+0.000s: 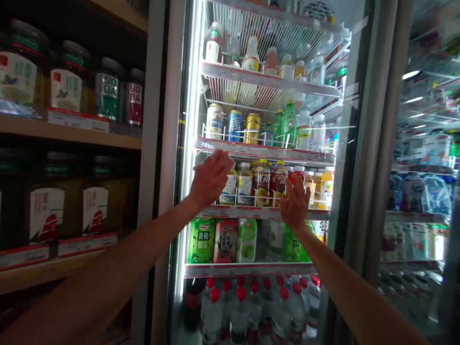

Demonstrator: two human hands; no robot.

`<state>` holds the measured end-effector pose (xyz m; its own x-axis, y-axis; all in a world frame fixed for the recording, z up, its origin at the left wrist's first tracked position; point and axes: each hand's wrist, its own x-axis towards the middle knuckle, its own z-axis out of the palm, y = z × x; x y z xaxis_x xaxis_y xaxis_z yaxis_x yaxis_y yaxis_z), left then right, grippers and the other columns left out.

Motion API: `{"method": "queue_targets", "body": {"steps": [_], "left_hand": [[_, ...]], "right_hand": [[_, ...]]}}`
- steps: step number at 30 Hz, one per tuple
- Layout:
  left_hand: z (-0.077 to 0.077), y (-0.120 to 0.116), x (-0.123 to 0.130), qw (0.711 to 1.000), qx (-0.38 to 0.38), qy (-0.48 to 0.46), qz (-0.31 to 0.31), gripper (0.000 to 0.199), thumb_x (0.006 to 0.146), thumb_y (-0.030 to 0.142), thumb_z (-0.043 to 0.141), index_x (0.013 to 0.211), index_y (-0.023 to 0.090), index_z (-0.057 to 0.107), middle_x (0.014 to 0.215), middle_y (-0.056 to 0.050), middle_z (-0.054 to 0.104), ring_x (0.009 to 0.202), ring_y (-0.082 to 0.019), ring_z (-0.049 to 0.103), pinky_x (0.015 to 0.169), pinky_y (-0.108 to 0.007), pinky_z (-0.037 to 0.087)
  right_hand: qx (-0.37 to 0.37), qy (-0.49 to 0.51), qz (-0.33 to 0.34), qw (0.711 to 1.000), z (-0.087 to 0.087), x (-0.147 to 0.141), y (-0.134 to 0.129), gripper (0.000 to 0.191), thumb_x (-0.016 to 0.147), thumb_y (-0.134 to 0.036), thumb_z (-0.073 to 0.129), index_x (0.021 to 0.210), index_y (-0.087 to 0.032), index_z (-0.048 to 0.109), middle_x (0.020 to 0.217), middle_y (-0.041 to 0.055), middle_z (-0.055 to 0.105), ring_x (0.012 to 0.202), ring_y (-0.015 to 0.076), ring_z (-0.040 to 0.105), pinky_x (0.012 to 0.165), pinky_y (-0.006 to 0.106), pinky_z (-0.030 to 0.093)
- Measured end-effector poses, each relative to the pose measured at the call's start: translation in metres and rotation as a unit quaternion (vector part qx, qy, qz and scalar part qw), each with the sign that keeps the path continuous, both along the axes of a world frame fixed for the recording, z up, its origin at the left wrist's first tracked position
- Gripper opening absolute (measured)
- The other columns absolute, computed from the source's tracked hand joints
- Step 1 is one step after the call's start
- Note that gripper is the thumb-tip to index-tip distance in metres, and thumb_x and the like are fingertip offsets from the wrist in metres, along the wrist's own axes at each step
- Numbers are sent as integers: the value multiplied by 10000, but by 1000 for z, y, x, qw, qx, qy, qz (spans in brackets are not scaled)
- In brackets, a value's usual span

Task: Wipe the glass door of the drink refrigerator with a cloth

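Head view: your two hands are well apart, both raised in front of a lit drinks cooler.

Your left hand is motion-blurred: back toward you, fingers extended and close together, palm hidden. It's in front of the left end of the bottle shelf, just left of the white-labelled tea bottles in line of sight. Can't tell if it touches anything.

Your right hand is upright, fingers spread, back toward you, overlapping the right part of the same shelf. A red-labelled bottle shows behind your fingertips; contact unclear. Dark tea bottles with yellow caps stand between your hands, orange drink bottles right of your right hand.

Shelf above: cans at left, green bottles near the middle. Shelf below: green-labelled drinks either side of a pinkish-red one at left, more green partly behind your right wrist. Bottom: rows of red-capped bottles.

Nearer left, a wooden shelf carries jars and SODA bottles. Far right, another stocked cooler, blurred.
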<state>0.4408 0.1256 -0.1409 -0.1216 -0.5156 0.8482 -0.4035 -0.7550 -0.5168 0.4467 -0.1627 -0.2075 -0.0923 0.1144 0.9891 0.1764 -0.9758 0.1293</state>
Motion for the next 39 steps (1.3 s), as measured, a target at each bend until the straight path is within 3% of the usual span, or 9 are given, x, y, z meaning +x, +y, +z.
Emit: {"method": "queue_targets", "body": {"steps": [4,8,10,14,16,21,27,32,39], "left_hand": [[-23,0,-1,968,252,6,-14,467,894,155,379,1354,238,377,1425,-36,428,1389,-170,243,1121,-379,315],[-2,10,2,999,12,15,28,481,890,173,386,1370,198,351,1467,-89,355,1412,-217,169,1132,-450,279],[-3,9,1,999,-41,0,29,494,875,175,419,1365,175,357,1470,-117,340,1418,-241,132,1129,-470,273],[-34,-1,-5,975,216,-36,-26,470,854,158,456,1322,163,415,1401,-94,451,1412,-210,168,1133,-399,287],[-37,1,-6,964,263,-36,-31,453,864,173,452,1316,165,425,1387,-82,471,1402,-191,206,1128,-369,302],[-16,14,-1,999,-52,-8,15,507,882,176,406,1384,187,339,1468,-115,346,1413,-241,148,1120,-478,291],[-49,7,-7,966,256,6,-38,529,863,165,452,1379,224,350,1435,-55,411,1398,-170,214,1135,-360,284],[-24,14,-2,1000,4,6,7,514,876,166,421,1385,177,344,1477,-117,327,1418,-234,126,1136,-464,250],[-49,7,-4,972,233,9,-20,486,881,172,421,1364,217,381,1431,-50,417,1394,-187,228,1135,-373,283]], "right_hand": [[5,10,0,1000,0,-1,0,581,879,-226,377,1448,-250,261,1491,75,328,1382,220,281,1118,470,170],[-1,5,-6,1000,0,0,0,562,883,-240,369,1439,-227,286,1484,91,338,1386,221,274,1125,471,155],[1,7,-8,1000,-1,0,-1,558,884,-243,370,1437,-225,293,1485,89,337,1389,216,266,1130,465,145],[5,13,-8,1000,-1,0,-1,567,884,-247,374,1443,-233,280,1491,79,328,1390,215,261,1130,458,151],[8,19,-8,1000,-1,0,-1,579,884,-244,369,1452,-240,258,1496,75,318,1391,215,257,1131,463,143],[10,31,-5,999,-1,-1,0,597,875,-242,363,1459,-237,236,1506,75,297,1399,217,232,1131,477,131],[17,32,-2,999,-1,-2,2,559,883,-248,351,1438,-228,292,1477,84,351,1397,208,238,1127,468,148],[21,24,-10,999,-1,-1,2,550,883,-255,336,1431,-221,308,1466,89,369,1393,212,254,1125,470,150],[18,26,-12,999,-1,-2,2,556,887,-250,332,1441,-232,286,1477,76,353,1395,204,247,1128,456,158]]}}
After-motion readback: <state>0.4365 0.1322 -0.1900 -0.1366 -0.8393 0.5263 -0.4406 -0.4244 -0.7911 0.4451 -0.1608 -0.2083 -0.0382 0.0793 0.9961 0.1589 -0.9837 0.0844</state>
